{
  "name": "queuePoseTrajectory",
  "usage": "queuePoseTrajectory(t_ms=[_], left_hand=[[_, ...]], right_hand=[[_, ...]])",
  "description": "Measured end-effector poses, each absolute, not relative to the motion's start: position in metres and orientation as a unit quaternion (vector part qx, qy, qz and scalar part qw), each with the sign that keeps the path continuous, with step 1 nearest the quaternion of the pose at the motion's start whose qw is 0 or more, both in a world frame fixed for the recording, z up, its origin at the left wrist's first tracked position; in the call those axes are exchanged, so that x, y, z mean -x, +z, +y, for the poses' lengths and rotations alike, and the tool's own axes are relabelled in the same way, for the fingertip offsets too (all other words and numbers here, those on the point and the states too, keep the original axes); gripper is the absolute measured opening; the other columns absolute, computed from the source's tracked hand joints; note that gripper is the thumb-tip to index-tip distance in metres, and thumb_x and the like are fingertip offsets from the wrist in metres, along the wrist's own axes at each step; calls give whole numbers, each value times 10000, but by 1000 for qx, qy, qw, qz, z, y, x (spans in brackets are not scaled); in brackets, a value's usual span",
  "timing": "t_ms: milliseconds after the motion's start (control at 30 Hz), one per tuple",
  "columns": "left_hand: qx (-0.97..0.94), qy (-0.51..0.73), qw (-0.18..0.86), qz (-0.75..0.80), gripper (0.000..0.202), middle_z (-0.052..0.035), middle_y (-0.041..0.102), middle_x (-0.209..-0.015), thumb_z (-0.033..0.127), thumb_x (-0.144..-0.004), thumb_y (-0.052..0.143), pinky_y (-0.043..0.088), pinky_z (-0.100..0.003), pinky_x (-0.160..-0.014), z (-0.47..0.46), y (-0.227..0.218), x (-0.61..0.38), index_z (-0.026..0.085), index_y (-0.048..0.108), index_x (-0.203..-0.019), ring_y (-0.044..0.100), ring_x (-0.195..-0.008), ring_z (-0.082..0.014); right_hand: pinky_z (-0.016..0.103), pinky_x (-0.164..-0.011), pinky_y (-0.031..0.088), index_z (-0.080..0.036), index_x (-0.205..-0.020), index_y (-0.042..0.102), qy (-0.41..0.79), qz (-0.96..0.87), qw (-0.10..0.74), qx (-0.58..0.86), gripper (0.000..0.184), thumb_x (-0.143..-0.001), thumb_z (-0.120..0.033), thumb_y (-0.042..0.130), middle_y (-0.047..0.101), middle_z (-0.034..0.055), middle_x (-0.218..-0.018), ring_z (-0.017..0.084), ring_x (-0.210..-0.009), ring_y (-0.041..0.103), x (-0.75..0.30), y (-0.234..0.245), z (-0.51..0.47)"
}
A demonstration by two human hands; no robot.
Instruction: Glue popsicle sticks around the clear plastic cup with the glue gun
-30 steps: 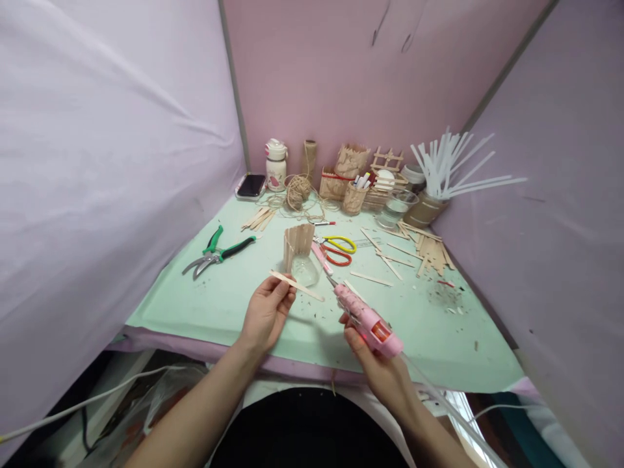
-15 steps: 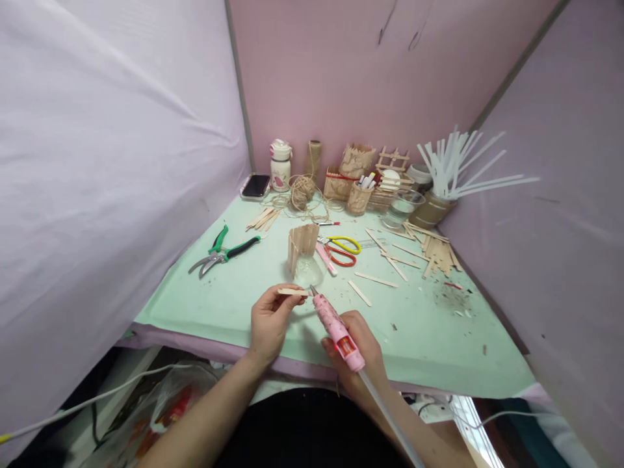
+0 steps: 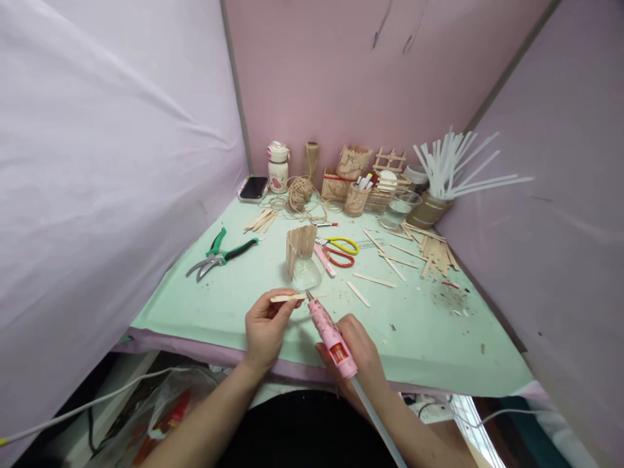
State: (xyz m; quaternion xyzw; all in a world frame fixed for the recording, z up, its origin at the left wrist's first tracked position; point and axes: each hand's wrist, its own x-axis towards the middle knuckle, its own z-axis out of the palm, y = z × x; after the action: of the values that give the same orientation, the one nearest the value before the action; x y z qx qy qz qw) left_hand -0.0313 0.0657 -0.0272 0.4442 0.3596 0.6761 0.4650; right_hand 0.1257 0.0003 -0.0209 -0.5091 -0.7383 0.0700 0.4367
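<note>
My left hand [image 3: 268,325] pinches a wooden craft stick [image 3: 287,298] level above the near part of the table. In my right hand [image 3: 358,351] is a pink hot glue gun [image 3: 332,338], with a long glue stick [image 3: 375,413] running out of its back end. The gun's metal nozzle meets the craft stick close to my left fingertips; whether glue is coming out is too small to tell. Just beyond my hands stands a clear plastic container [image 3: 307,273] with upright craft sticks [image 3: 301,247] along its back and left sides.
Pruning shears [image 3: 219,255] lie at the left, scissors [image 3: 341,252] right of the container. Loose craft sticks [image 3: 439,253] are piled at the right. Along the back are twine [image 3: 298,194], a bottle [image 3: 277,169], a phone [image 3: 254,188], a water cup [image 3: 400,208] and a pot of glue sticks [image 3: 431,209].
The glue gun's nozzle has shifted slightly left along the craft stick, and a length of the stick now shows right of the nozzle. My left hand has moved a little left and down.
</note>
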Motion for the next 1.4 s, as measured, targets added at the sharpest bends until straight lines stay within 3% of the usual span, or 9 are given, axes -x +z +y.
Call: queuePoseTrajectory(t_ms=[700, 1133, 1400], left_hand=[[-430, 695, 451, 358, 128, -39, 718, -795, 250, -734, 781, 555, -263, -667, 65, -23, 31, 166, 720, -809, 661, -701, -142], [-424, 696, 450, 366, 123, -29, 720, -804, 251, -736, 780, 561, -260, -670, 64, -24, 31, 175, 720, -813, 661, -707, -136], [-431, 696, 449, 358, 104, -28, 717, -805, 228, -748, 770, 555, -251, -674, 64, -24, 32, 176, 723, -825, 662, -708, -133]], right_hand=[[277, -556, 323, -223, -769, 455, 27, -756, 374, 537, 173, -940, -243, 468, 459, 6, -726, 161, -639, 441, -133, -19, 1], [270, -521, 324, -236, -747, 437, 46, -730, 407, 548, 197, -931, -300, 469, 454, -12, -690, 149, -579, 441, -136, -23, 3], [272, -544, 344, -228, -772, 453, 82, -720, 384, 572, 190, -938, -321, 468, 475, -4, -730, 148, -602, 460, -137, -18, -1]])
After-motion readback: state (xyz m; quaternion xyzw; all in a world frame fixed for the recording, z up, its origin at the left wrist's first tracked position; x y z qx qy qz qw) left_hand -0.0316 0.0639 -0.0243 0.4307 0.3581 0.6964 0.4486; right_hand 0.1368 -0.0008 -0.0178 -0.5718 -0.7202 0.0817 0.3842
